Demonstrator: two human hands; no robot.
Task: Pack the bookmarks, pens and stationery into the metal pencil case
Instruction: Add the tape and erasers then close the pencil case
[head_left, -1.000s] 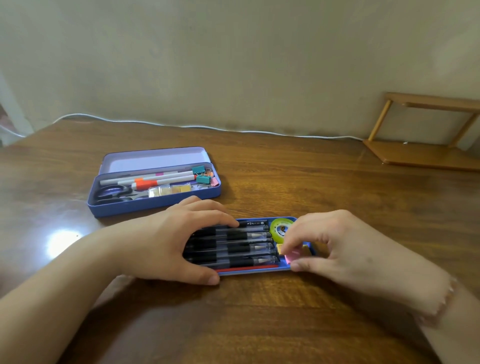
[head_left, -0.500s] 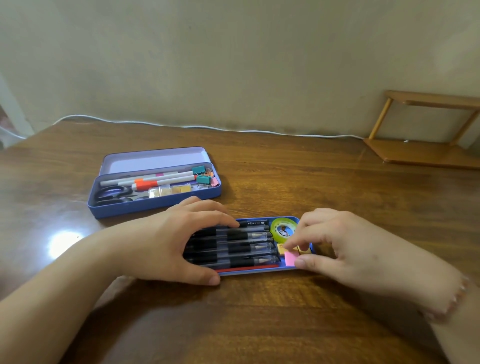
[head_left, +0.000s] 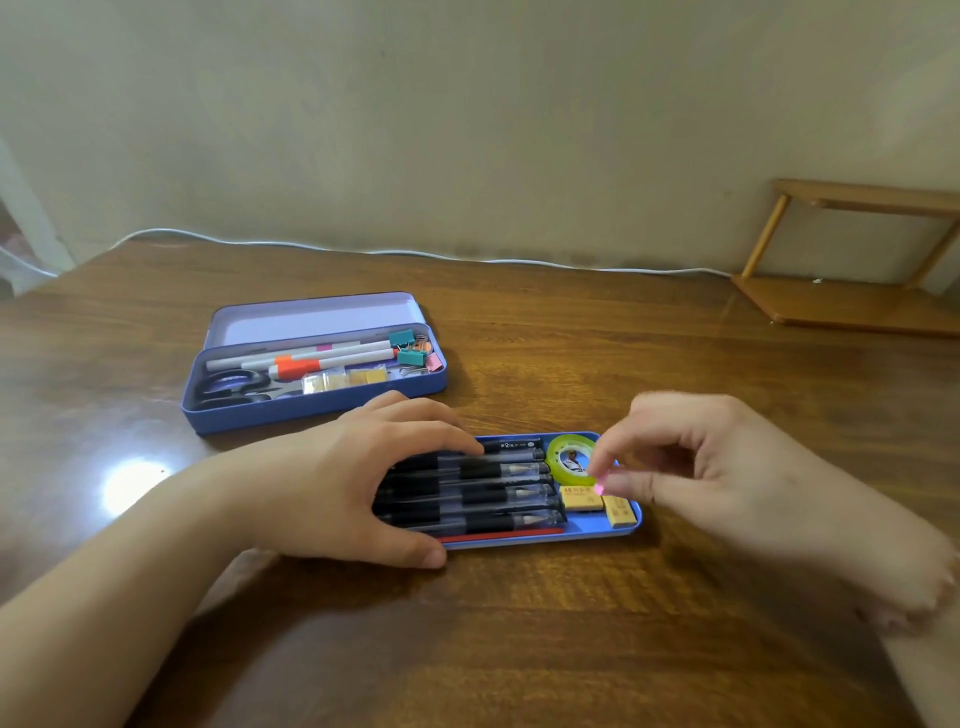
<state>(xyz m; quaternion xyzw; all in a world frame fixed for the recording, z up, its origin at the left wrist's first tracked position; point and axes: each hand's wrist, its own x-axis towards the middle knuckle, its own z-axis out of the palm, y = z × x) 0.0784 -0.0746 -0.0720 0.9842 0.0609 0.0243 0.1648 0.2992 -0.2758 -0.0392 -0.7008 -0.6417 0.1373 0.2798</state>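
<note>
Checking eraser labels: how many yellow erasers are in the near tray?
2: one eraser beside the pen tips, below the tape roll; the other at the tray's right corner. None seems hidden.

Blue metal tray (head_left: 631, 527) holds black pens (head_left: 493, 491), green tape (head_left: 571, 460), yellow erasers (head_left: 582, 497)

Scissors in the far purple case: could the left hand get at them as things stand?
Probably yes. The scissors lie uncovered in the open purple case, just beyond the left hand, which rests on the pens, holding nothing.

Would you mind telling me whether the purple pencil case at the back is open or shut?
Open. The purple pencil case has its lid tilted back, with scissors, markers and binder clips showing inside.
</note>
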